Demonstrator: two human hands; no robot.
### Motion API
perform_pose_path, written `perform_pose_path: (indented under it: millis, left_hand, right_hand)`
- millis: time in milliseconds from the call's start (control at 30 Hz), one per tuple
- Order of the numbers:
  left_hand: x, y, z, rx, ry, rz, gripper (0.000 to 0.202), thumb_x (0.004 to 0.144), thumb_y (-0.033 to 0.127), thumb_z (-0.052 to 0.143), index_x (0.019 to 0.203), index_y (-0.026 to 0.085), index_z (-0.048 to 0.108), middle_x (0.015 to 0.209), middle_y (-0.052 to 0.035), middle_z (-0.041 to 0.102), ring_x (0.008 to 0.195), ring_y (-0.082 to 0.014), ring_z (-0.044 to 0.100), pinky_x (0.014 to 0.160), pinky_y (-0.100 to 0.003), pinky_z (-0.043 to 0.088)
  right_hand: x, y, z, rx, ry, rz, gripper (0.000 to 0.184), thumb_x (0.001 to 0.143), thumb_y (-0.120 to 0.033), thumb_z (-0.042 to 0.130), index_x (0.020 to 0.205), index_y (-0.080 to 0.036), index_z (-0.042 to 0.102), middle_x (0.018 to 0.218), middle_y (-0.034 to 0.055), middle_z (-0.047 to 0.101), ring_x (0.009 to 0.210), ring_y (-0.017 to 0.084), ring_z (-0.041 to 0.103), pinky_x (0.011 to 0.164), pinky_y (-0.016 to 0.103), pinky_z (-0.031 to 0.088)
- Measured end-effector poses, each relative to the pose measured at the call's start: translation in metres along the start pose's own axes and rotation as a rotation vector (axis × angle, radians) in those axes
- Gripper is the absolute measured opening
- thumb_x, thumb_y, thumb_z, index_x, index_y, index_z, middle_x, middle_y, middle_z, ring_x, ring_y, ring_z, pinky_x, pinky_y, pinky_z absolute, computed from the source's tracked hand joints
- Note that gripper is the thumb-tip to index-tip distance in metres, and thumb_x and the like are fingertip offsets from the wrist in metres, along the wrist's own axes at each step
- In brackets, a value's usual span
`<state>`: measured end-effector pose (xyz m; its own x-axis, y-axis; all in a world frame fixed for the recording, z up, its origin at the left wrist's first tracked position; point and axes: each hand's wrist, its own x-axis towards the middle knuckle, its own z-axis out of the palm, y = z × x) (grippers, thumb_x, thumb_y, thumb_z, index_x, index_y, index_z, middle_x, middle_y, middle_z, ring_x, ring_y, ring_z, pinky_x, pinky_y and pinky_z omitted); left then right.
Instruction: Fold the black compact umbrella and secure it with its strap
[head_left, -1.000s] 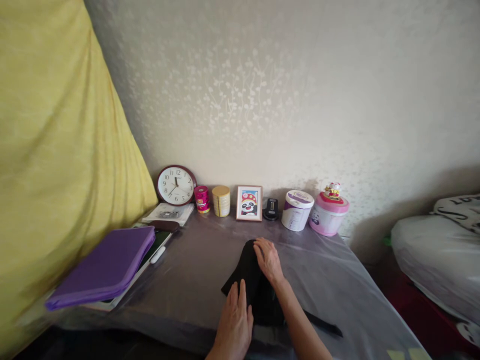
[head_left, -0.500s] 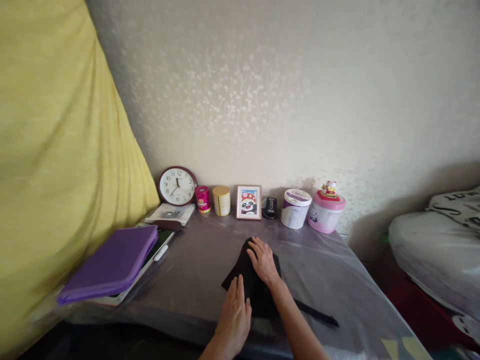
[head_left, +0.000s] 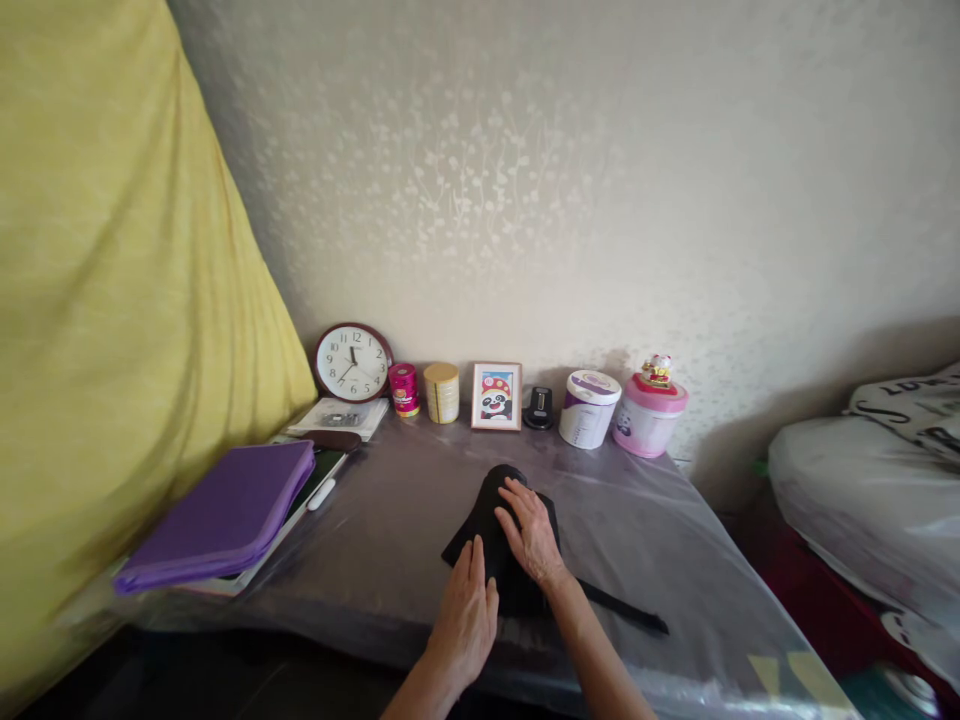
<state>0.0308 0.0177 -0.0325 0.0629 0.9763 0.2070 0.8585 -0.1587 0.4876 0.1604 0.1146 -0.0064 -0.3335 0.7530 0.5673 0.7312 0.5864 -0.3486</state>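
Observation:
A black cloth item (head_left: 489, 520) with a thin black strap (head_left: 622, 611) trailing to the right lies on the grey plastic-covered table (head_left: 390, 530). My right hand (head_left: 531, 534) lies flat on top of the cloth, fingers stretched toward the wall. My left hand (head_left: 465, 612) rests flat on the cloth's near left edge, fingers together and extended. Neither hand grips anything.
Along the wall stand a round clock (head_left: 352, 362), a pink tin (head_left: 403, 389), a yellow tin (head_left: 442, 392), a panda picture frame (head_left: 496, 396), a small black device (head_left: 539, 407), a white tub (head_left: 589, 408) and a pink tub (head_left: 648, 416). A purple folder (head_left: 225, 515) lies left beside a yellow curtain (head_left: 105, 300). Bedding (head_left: 862, 500) sits right.
My right hand has slid back along the cloth toward me, away from its far end. My left hand stays flat on the near edge. The view shifted slightly.

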Motion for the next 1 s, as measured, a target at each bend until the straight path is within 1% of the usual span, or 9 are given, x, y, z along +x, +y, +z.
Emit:
perform_pose_path:
  millis: [67, 100, 200, 267, 433, 600, 733, 867, 1000]
  left_hand:
    - [0.000, -0.001, 0.000, -0.006, 0.011, 0.000, 0.051, 0.088, 0.022, 0.020, 0.136, 0.005, 0.022, 0.139, -0.0197, 0.034, 0.129, -0.0237, 0.032, 0.102, -0.044, 0.035]
    - [0.000, -0.001, 0.000, -0.008, 0.010, 0.001, 0.051, 0.088, 0.022, 0.020, 0.136, 0.005, 0.022, 0.139, -0.0189, 0.035, 0.129, -0.0233, 0.032, 0.102, -0.043, 0.035]
    - [0.001, -0.001, -0.004, -0.011, -0.006, 0.007, 0.051, 0.088, 0.023, 0.020, 0.137, 0.006, 0.023, 0.139, -0.0173, 0.036, 0.129, -0.0213, 0.033, 0.103, -0.039, 0.034]
    - [0.003, 0.000, -0.007, -0.011, -0.021, 0.012, 0.052, 0.088, 0.024, 0.020, 0.136, 0.004, 0.025, 0.138, -0.0178, 0.037, 0.129, -0.0211, 0.033, 0.103, -0.037, 0.034]
    - [0.006, -0.001, -0.015, -0.010, -0.050, 0.012, 0.052, 0.087, 0.024, 0.022, 0.135, 0.004, 0.029, 0.138, -0.0158, 0.039, 0.128, -0.0199, 0.035, 0.103, -0.034, 0.033]
    - [0.008, 0.001, -0.023, 0.003, -0.051, 0.011, 0.051, 0.087, 0.023, 0.022, 0.132, 0.002, 0.033, 0.132, -0.0171, 0.045, 0.122, -0.0189, 0.042, 0.100, -0.030, 0.036]
    - [0.007, 0.007, -0.024, 0.041, -0.022, 0.012, 0.053, 0.087, 0.032, 0.030, 0.130, 0.001, 0.035, 0.126, -0.0196, 0.048, 0.116, -0.0231, 0.048, 0.098, -0.034, 0.038]
    - [0.005, 0.010, -0.020, 0.085, -0.001, 0.009, 0.050, 0.087, 0.025, 0.028, 0.132, 0.004, 0.033, 0.129, -0.0209, 0.046, 0.117, -0.0257, 0.048, 0.095, -0.039, 0.041]
    - [0.005, 0.009, -0.019, 0.107, -0.008, 0.004, 0.049, 0.089, 0.024, 0.022, 0.133, 0.005, 0.033, 0.132, -0.0206, 0.044, 0.118, -0.0240, 0.048, 0.095, -0.037, 0.041]
  right_hand:
    - [-0.008, -0.007, 0.000, 0.020, -0.049, -0.069, 0.035, 0.090, -0.034, 0.041, 0.120, -0.022, 0.054, 0.133, 0.0083, 0.048, 0.127, 0.021, 0.038, 0.104, 0.043, 0.030]
    - [-0.010, -0.008, 0.000, 0.020, -0.069, -0.078, 0.034, 0.091, -0.032, 0.040, 0.120, -0.023, 0.054, 0.133, 0.0073, 0.049, 0.127, 0.021, 0.038, 0.104, 0.044, 0.030]
    - [-0.010, -0.005, 0.003, -0.002, -0.078, -0.015, 0.034, 0.092, -0.026, 0.035, 0.120, -0.025, 0.055, 0.131, 0.0066, 0.051, 0.125, 0.021, 0.040, 0.103, 0.046, 0.030]
    - [-0.008, 0.000, 0.006, 0.002, -0.068, 0.027, 0.035, 0.092, -0.025, 0.034, 0.119, -0.023, 0.055, 0.131, 0.0072, 0.051, 0.124, 0.021, 0.042, 0.102, 0.045, 0.033]
    - [-0.008, 0.009, 0.010, 0.038, -0.061, 0.008, 0.037, 0.091, -0.033, 0.039, 0.125, -0.025, 0.051, 0.134, 0.0064, 0.047, 0.126, 0.021, 0.040, 0.100, 0.040, 0.037]
    - [-0.011, 0.010, 0.012, 0.033, -0.099, 0.027, 0.037, 0.092, -0.030, 0.034, 0.125, -0.025, 0.049, 0.136, 0.0048, 0.045, 0.127, 0.019, 0.037, 0.101, 0.040, 0.035]
    - [-0.010, 0.008, 0.012, 0.030, -0.107, 0.041, 0.037, 0.092, -0.030, 0.033, 0.126, -0.024, 0.049, 0.137, 0.0050, 0.044, 0.128, 0.020, 0.037, 0.102, 0.040, 0.035]
    - [-0.011, 0.007, 0.013, 0.032, -0.100, 0.045, 0.037, 0.092, -0.030, 0.032, 0.125, -0.024, 0.049, 0.136, 0.0053, 0.045, 0.127, 0.020, 0.037, 0.101, 0.040, 0.036]
    - [-0.012, 0.008, 0.016, 0.038, -0.093, 0.049, 0.038, 0.093, -0.030, 0.032, 0.126, -0.024, 0.048, 0.136, 0.0052, 0.045, 0.128, 0.020, 0.037, 0.102, 0.040, 0.035]
